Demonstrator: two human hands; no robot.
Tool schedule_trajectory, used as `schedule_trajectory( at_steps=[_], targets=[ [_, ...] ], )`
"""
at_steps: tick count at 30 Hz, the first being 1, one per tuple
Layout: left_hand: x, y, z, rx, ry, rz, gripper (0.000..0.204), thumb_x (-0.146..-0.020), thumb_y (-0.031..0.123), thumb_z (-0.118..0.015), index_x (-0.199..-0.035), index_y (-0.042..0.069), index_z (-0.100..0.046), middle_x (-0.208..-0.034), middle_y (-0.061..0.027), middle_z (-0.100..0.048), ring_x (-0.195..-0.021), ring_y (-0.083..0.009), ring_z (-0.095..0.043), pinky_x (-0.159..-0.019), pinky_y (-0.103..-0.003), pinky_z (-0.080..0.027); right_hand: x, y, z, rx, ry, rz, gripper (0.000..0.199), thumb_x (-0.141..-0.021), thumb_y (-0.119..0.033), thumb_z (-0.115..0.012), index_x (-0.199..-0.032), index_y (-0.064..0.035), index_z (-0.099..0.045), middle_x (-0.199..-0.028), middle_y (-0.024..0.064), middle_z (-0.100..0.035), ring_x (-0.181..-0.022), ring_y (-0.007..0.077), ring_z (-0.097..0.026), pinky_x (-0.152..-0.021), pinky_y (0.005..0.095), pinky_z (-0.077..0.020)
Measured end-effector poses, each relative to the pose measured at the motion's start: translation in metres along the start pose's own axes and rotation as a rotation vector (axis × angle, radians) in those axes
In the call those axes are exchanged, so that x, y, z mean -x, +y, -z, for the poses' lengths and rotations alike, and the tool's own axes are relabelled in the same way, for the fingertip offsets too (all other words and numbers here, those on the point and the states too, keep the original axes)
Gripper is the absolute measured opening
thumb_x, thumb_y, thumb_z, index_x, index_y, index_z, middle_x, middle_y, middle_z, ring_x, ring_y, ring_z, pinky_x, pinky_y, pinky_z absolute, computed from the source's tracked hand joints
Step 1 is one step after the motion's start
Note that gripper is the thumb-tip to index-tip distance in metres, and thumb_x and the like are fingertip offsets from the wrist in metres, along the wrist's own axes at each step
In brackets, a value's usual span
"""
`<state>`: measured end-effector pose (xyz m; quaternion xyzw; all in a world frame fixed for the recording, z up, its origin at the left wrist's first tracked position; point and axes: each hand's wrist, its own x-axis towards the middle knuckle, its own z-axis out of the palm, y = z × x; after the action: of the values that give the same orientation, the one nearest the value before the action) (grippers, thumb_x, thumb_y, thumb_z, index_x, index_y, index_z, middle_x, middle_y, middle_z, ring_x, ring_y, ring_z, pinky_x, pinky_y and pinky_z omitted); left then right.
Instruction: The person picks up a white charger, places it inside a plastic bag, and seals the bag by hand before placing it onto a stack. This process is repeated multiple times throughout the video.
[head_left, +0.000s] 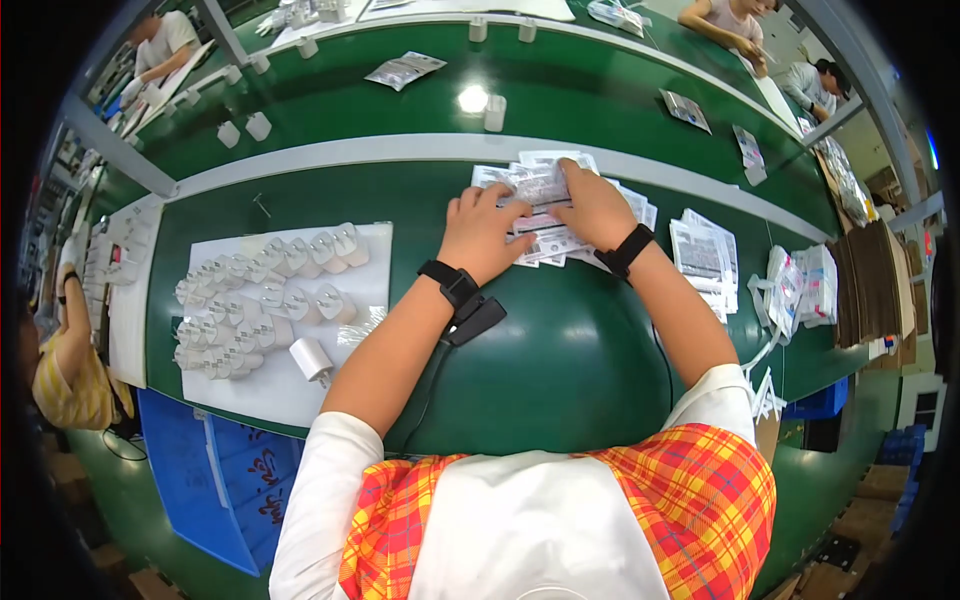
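My left hand (482,232) and my right hand (594,205) both rest on a loose pile of small printed leaflets (540,188) on the green table (560,340). The fingers of both hands press and grip the top sheets between them. Each wrist wears a black band, and a black clip with a cable (474,322) hangs from the left one. Parts of the pile are hidden under my hands.
A white sheet (250,390) at my left carries several white wrapped plug adapters (262,290). More leaflet stacks (704,255) and bagged packets (800,285) lie at the right. A blue crate (215,480) sits below left. Other people work at the far benches and at the left edge.
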<state>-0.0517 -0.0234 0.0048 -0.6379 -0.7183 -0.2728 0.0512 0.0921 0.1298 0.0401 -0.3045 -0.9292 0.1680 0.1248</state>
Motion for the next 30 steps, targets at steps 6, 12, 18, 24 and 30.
schedule_trajectory(
  at_steps=[6, 12, 18, 24, 30],
  targets=[
    [-0.009, -0.013, -0.012, 0.261, 0.039, 0.046, 0.025, -0.085, 0.009, -0.057, -0.108, 0.011, -0.065, -0.114, -0.0117, -0.061, -0.106, -0.0341, -0.054, -0.091, -0.043, -0.044, -0.050, 0.035, 0.034, -0.024, 0.098, -0.079, 0.051, -0.077, -0.015, -0.072, -0.122, -0.0015, -0.052, -0.104, 0.0240, -0.063, -0.100, 0.0379, -0.061, -0.082, 0.0459, -0.0495],
    [-0.017, -0.028, -0.017, 0.248, 0.126, -0.019, 0.029, -0.086, -0.001, -0.051, -0.112, 0.003, -0.062, -0.110, -0.0155, -0.063, -0.103, -0.0371, -0.056, -0.091, -0.043, -0.047, -0.030, -0.023, 0.007, -0.106, -0.266, 0.370, 0.029, -0.076, -0.013, -0.064, -0.100, 0.0027, -0.062, -0.100, 0.0205, -0.062, -0.097, 0.0378, -0.057, -0.086, 0.0433, -0.0465],
    [-0.022, -0.037, -0.013, 0.153, -0.038, 0.030, 0.038, -0.086, 0.001, -0.052, -0.123, 0.003, -0.058, -0.131, -0.0173, -0.056, -0.119, -0.0347, -0.053, -0.101, -0.043, -0.043, -0.027, -0.023, -0.032, 0.115, -0.178, 0.630, 0.025, -0.070, -0.013, -0.058, -0.091, 0.0016, -0.058, -0.091, 0.0173, -0.059, -0.095, 0.0367, -0.055, -0.083, 0.0453, -0.0467],
    [-0.010, -0.014, -0.002, -0.037, -0.270, 0.084, 0.056, -0.084, 0.035, -0.063, -0.133, 0.009, -0.054, -0.149, -0.0134, -0.038, -0.135, -0.0298, -0.039, -0.110, -0.057, -0.026, 0.013, -0.012, -0.005, -0.086, -0.472, 0.684, 0.021, -0.075, -0.014, -0.057, -0.095, -0.0067, -0.059, -0.098, 0.0141, -0.062, -0.096, 0.0323, -0.059, -0.080, 0.0473, -0.0486],
    [-0.012, -0.015, 0.009, -0.079, -0.402, 0.131, 0.077, -0.077, 0.052, -0.067, -0.142, 0.015, -0.046, -0.158, -0.0105, -0.022, -0.143, -0.0283, -0.026, -0.114, -0.058, -0.014, 0.044, 0.081, 0.082, -0.389, -0.104, 0.497, 0.024, -0.081, -0.015, -0.064, -0.104, -0.0068, -0.063, -0.099, 0.0108, -0.063, -0.093, 0.0270, -0.062, -0.083, 0.0351, -0.0498]
  ],
)
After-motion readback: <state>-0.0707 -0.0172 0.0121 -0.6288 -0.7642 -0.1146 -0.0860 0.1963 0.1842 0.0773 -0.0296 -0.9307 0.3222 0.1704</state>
